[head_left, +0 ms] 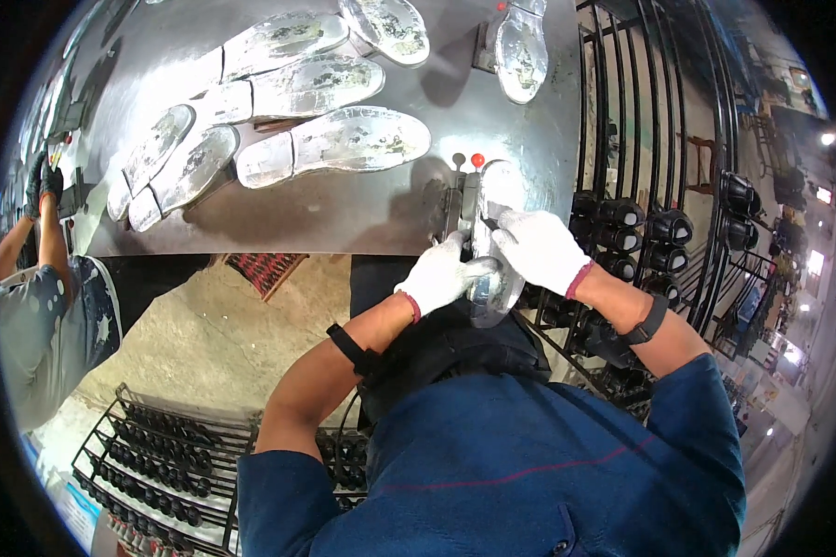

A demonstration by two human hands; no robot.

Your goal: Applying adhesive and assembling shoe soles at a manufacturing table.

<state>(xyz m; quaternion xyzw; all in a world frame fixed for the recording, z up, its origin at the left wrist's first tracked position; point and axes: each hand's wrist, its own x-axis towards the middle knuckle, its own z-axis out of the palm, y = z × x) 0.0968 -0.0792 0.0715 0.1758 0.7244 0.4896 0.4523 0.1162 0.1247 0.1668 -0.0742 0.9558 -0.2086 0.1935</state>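
Observation:
A silvery metal shoe last (502, 188) stands sole up at the table's front edge, its heel end toward my body. In a white knitted glove, my left hand (442, 276) is closed at the last's left side near the heel. My right hand (546, 249), gloved likewise, grips the last from the right, its fingers on the middle of it. What lies under the fingers is partly hidden. Just left of the last is a metal fixture with a red ball knob (477, 160).
Several silvery shoe lasts (362, 141) lie sole up on the metal table (325, 223); another last (521, 58) is at the far right. Black racks (622, 121) with dark shoes flank the right side. Another rack (163, 464) stands lower left. A co-worker (56, 306) in gloves works at left.

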